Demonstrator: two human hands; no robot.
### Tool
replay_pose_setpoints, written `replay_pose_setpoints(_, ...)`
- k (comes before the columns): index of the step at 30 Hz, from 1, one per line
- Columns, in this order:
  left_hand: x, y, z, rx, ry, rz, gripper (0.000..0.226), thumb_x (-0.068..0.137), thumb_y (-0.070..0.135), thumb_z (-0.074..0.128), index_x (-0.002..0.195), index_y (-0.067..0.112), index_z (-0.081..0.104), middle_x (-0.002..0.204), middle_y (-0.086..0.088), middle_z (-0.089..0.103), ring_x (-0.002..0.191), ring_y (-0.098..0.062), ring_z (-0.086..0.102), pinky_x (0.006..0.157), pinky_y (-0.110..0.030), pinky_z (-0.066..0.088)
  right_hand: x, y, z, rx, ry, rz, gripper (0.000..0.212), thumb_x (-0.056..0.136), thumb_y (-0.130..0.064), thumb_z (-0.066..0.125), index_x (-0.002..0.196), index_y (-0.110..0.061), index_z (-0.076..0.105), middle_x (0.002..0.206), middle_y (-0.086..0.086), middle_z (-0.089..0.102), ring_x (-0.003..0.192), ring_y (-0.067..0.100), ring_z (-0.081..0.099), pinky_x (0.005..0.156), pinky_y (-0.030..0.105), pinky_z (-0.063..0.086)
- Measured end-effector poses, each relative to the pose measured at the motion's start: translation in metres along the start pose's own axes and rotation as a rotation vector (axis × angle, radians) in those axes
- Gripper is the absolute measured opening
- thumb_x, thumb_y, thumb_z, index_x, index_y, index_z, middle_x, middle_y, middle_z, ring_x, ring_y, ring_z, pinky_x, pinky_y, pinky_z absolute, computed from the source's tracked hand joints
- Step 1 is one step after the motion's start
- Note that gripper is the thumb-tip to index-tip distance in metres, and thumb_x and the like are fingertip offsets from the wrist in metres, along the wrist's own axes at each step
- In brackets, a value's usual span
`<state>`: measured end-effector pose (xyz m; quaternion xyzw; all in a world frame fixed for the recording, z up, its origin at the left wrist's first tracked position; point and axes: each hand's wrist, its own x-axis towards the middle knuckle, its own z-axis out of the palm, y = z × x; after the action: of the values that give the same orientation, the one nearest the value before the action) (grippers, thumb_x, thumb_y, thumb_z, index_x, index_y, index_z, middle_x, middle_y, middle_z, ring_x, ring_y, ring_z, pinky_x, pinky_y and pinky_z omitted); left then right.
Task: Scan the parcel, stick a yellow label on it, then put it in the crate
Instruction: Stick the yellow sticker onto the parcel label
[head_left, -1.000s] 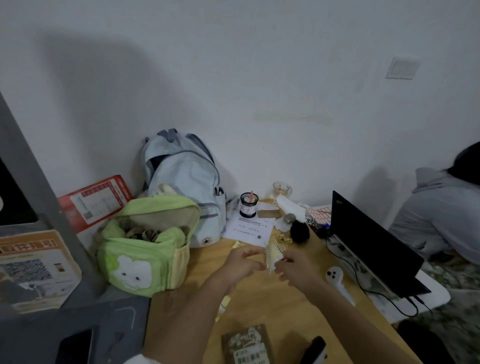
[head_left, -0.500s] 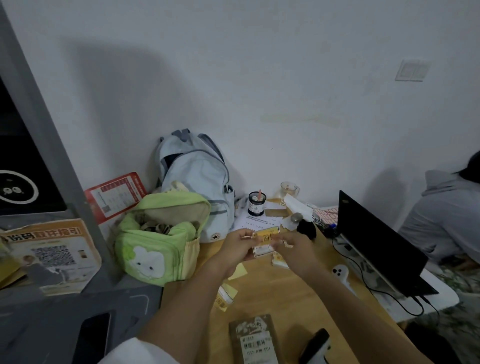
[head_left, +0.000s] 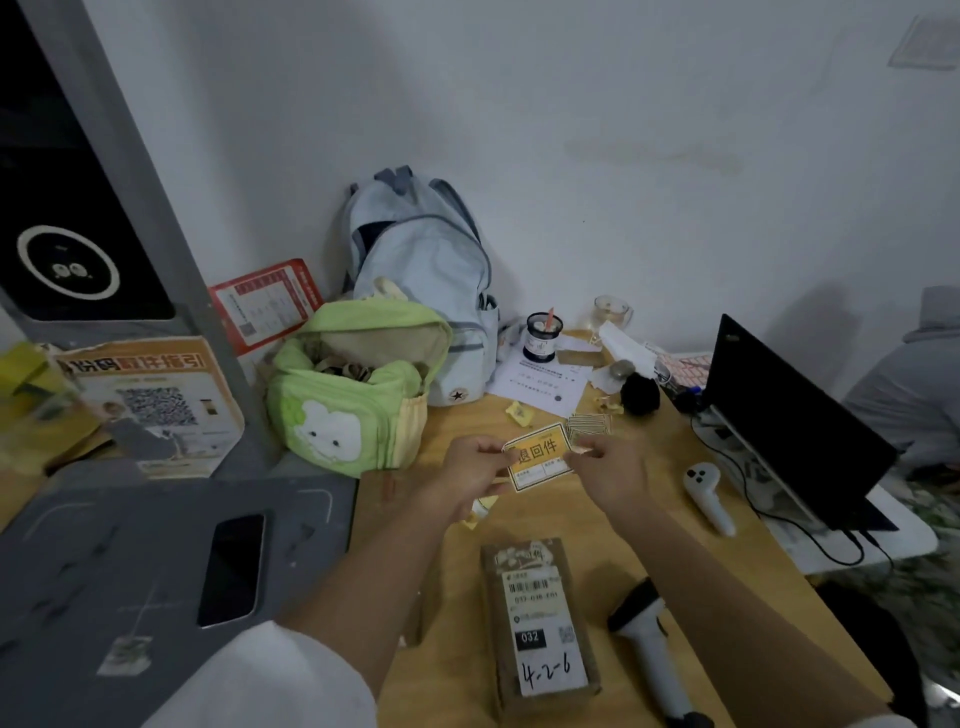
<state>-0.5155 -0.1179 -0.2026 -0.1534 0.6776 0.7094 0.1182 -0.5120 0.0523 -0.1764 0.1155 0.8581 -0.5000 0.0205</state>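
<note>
Hands hold yellow label above the table

Head view: both hands are raised over the wooden table (head_left: 613, 525), each pinching one end of a yellow label (head_left: 537, 457) between thumb and fingertips. The left hand (head_left: 475, 475) is closed on the label's left edge, the right hand (head_left: 608, 470) on its right edge, and the label faces up towards the camera, tilted, its black printed characters showing. Just beyond the label a small stack of label sheets (head_left: 589, 427) lies on the table.

The parcel (head_left: 537, 626), a brown box with a white shipping label and handwriting on top, lies flat on the table near the bottom of the frame, between the two forearms and untouched by either hand. A white handheld scanner (head_left: 652, 652) lies just to its right on the table.

A green bag (head_left: 353, 400) sits open at the table's far left, a pale blue backpack (head_left: 421, 270) propped against the wall behind it. A laptop (head_left: 789, 415) stands open at the right, with a white controller (head_left: 709, 496) near it. A phone (head_left: 232, 569) lies face up on the grey surface at the left. No crate is visible.
</note>
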Motion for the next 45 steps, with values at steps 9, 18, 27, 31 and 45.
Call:
replay_pose_setpoints(9, 0.008, -0.053, 0.003, 0.202, 0.073, 0.0, 0.028, 0.077, -0.005, 0.072, 0.078, 0.018, 0.057, 0.075, -0.006, 0.059, 0.065, -0.017, 0.059, 0.046, -0.021, 0.047, -0.001, 0.043, 0.019, -0.126, -0.095, 0.113, 0.022, 0.088, -0.022, 0.066, 0.066, -0.021, 0.067, 0.061, 0.0, 0.064, 0.054, 0.012, 0.054, 0.054, 0.026, 0.041)
replay_pose_setpoints(18, 0.013, -0.103, -0.003, 0.306, 0.129, -0.038, 0.027, 0.076, 0.003, 0.075, 0.068, 0.024, 0.06, 0.077, -0.001, 0.064, 0.082, -0.024, 0.064, 0.078, -0.041, 0.056, -0.001, 0.084, 0.044, -0.332, -0.26, 0.242, 0.023, 0.092, -0.029, 0.06, 0.074, -0.016, 0.064, 0.064, -0.003, 0.065, 0.05, 0.007, 0.054, 0.05, 0.02, 0.042)
replay_pose_setpoints(27, 0.009, -0.119, 0.0, 0.488, 0.107, -0.011, 0.026, 0.077, 0.007, 0.074, 0.065, 0.023, 0.058, 0.068, 0.006, 0.06, 0.068, -0.015, 0.061, 0.06, -0.026, 0.05, -0.007, 0.097, 0.054, -0.437, -0.277, 0.264, 0.018, 0.089, -0.03, 0.064, 0.075, -0.018, 0.066, 0.076, 0.003, 0.073, 0.071, 0.016, 0.072, 0.076, 0.038, 0.061)
replay_pose_setpoints(31, 0.007, -0.119, 0.004, 0.563, 0.11, 0.025, 0.022, 0.076, 0.008, 0.075, 0.072, 0.022, 0.058, 0.069, 0.012, 0.055, 0.074, -0.012, 0.059, 0.054, -0.013, 0.038, -0.009, 0.102, 0.057, -0.516, -0.255, 0.253, 0.021, 0.088, -0.034, 0.064, 0.076, -0.018, 0.067, 0.073, 0.003, 0.073, 0.069, 0.017, 0.072, 0.074, 0.04, 0.062)
replay_pose_setpoints(45, -0.007, -0.14, -0.002, 0.474, 0.123, -0.257, 0.05, 0.081, 0.05, 0.064, 0.112, 0.013, 0.055, 0.095, 0.002, 0.061, 0.091, -0.016, 0.06, 0.085, -0.036, 0.053, -0.016, 0.119, 0.049, -0.44, -0.249, 0.384, 0.062, 0.082, -0.061, 0.059, 0.117, -0.01, 0.055, 0.09, 0.001, 0.067, 0.072, 0.012, 0.063, 0.056, 0.025, 0.048)
